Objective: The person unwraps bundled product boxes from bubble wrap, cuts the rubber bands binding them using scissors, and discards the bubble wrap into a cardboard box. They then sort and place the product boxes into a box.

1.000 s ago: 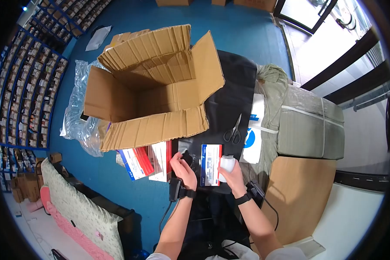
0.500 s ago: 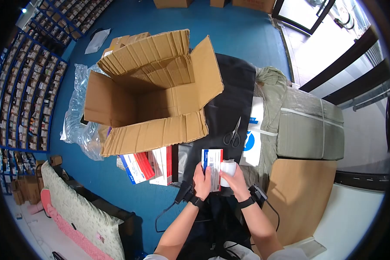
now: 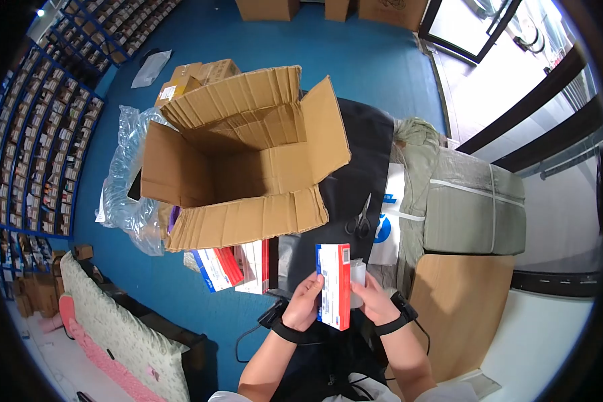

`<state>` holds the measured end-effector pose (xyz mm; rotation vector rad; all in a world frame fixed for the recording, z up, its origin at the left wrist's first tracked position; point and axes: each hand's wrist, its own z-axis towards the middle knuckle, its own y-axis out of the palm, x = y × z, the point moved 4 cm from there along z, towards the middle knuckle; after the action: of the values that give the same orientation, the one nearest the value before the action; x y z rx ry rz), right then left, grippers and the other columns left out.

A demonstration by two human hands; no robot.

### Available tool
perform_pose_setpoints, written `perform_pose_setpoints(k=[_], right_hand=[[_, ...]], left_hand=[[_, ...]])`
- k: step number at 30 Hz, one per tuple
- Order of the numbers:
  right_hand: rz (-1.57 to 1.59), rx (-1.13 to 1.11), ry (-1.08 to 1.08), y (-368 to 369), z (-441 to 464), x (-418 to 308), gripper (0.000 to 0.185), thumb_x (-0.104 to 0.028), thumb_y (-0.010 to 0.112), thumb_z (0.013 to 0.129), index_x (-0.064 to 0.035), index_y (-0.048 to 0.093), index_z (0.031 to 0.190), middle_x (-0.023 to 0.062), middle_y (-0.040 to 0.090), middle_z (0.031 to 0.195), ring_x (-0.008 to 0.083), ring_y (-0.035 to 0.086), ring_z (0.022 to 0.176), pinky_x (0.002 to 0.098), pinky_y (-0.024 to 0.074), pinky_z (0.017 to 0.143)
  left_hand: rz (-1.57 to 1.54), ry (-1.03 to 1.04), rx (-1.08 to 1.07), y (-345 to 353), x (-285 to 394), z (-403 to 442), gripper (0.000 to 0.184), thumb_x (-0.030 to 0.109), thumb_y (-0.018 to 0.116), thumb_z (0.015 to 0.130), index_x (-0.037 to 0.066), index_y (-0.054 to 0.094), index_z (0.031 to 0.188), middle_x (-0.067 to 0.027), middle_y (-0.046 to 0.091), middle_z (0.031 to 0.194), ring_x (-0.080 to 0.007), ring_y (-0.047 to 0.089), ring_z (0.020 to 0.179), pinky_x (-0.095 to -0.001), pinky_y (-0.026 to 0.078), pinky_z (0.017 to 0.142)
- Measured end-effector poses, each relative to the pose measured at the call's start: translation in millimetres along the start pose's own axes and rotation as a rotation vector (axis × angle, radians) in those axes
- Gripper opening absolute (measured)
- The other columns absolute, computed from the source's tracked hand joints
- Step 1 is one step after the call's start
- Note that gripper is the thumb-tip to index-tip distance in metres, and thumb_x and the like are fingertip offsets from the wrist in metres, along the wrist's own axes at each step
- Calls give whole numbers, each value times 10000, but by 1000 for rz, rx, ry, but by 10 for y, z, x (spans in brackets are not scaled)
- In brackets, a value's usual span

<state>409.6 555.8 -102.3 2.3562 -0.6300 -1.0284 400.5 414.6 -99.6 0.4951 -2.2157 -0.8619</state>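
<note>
My left hand (image 3: 302,309) is closed on a slim white, blue and red cardboard box (image 3: 331,285), with the thumb along its near left side. The box stands tilted, showing its printed face and red side. In my right hand (image 3: 379,305) is a whitish roll (image 3: 357,273) that looks like tape, held right beside the box. Part of the roll is hidden by the fingers and box. Scissors (image 3: 360,224) lie on the black cover (image 3: 362,147) beyond my hands. More boxes of the same colours (image 3: 216,268) lie to the left.
A large open cardboard carton (image 3: 241,174) stands ahead on the left, flaps spread. Clear plastic wrap (image 3: 130,201) lies beside it. To the right are a strapped grey-green bale (image 3: 472,211) and a wooden board (image 3: 462,308). Shelves of small boxes (image 3: 37,154) line the left.
The box in my left hand has turned, so its red side now shows. Both hands have moved slightly nearer to me, the right one still with the roll. The camera view has shifted a little.
</note>
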Motion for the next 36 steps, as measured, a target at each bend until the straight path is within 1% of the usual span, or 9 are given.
perform_pose_setpoints(k=[3,8,10,12,18,20,26,28,36], right_hand=[[-51,-52,-81,121,-50,-9,476,-128,659,823,-46,432,1233,34,536,1119,131,508,1046,292,399,920],[-226,-102,-149,395,-114,-77,442,-93,647,822,-42,438,1207,46,520,1120,133,507,1029,286,411,895],[-325,-86,-209,416,-84,-37,426,-87,649,817,-21,439,1182,57,526,1103,139,514,1010,289,415,885],[-528,-61,-329,430,-89,-11,450,-99,667,799,5,434,1169,68,542,1072,148,521,999,289,412,887],[-650,-30,-297,362,-97,-213,437,-176,709,769,19,506,1104,77,593,999,148,574,891,293,456,807],[-552,-174,-137,467,-149,-303,447,-190,706,783,22,496,1116,81,588,1014,134,568,925,289,457,804],[-394,-177,-30,371,-199,-409,387,-199,658,837,-19,499,1140,76,588,1044,130,571,952,270,472,799],[-277,-201,170,439,-275,-448,337,-199,614,869,-18,514,1134,67,602,1020,129,593,912,277,487,780],[-173,-99,200,235,-176,-150,350,-285,545,914,-43,517,1165,36,594,1027,119,587,886,277,490,759]], left_hand=[[261,144,141,-154,-87,10,357,196,406,974,-3,443,1269,-55,573,1132,-118,547,1007,-257,416,896],[170,50,145,62,172,-254,415,219,416,973,-14,375,1314,-89,447,1283,-140,437,1167,-301,361,975],[130,124,71,103,204,-370,528,344,480,937,4,346,1318,-66,497,1195,-148,488,1093,-305,400,929],[536,90,155,136,229,-444,610,262,637,848,-4,340,1310,-92,486,1232,-175,474,1136,-321,387,953],[249,110,80,42,223,-409,595,122,665,797,-22,361,1288,-106,499,1203,-190,495,1105,-318,384,951],[137,68,30,118,225,-424,568,86,634,794,-16,364,1284,-102,504,1197,-200,513,1088,-329,408,937],[82,33,10,8,122,-443,586,127,616,771,18,364,1288,-117,506,1197,-247,523,1047,-375,442,908],[-144,83,-147,-4,73,-427,665,134,614,712,14,345,1307,-136,499,1183,-280,527,1054,-438,429,926],[-232,-31,-224,12,96,-590,775,202,628,690,11,290,1362,-161,440,1301,-323,525,1086,-473,420,956]])
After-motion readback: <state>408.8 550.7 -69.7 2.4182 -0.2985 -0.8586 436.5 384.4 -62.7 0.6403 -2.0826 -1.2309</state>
